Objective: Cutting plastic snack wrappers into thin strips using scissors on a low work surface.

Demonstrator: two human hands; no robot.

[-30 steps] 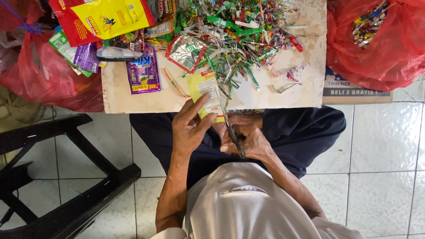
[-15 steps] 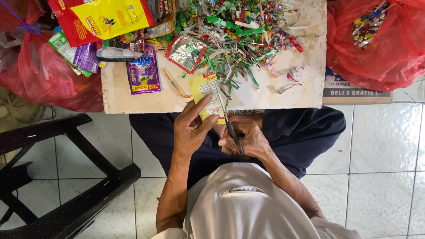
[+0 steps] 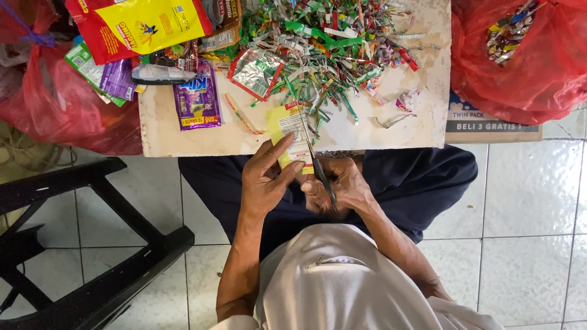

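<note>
My left hand [image 3: 264, 180] pinches a small yellow and white sachet wrapper [image 3: 290, 131] at its near edge, holding it over the front edge of a low white board [image 3: 183, 137]. My right hand [image 3: 339, 189] grips a pair of scissors [image 3: 318, 168]; the blades point away from me and lie along the wrapper's right side. Both hands rest over my lap in dark trousers. Behind the wrapper, a heap of thin cut wrapper strips [image 3: 330, 49] in green, red and silver covers the middle of the board.
Whole sachets lie on the board's left: a purple one [image 3: 197, 98], a silvery red-edged one [image 3: 255, 73], a big red and yellow bag [image 3: 137, 24]. Red plastic bags [image 3: 526, 58] flank the board on both sides. A black plastic stool [image 3: 73, 244] stands left on the tiled floor.
The hands have hardly moved; my left fingers have shifted a little along the wrapper and the scissors stay against its right side.
</note>
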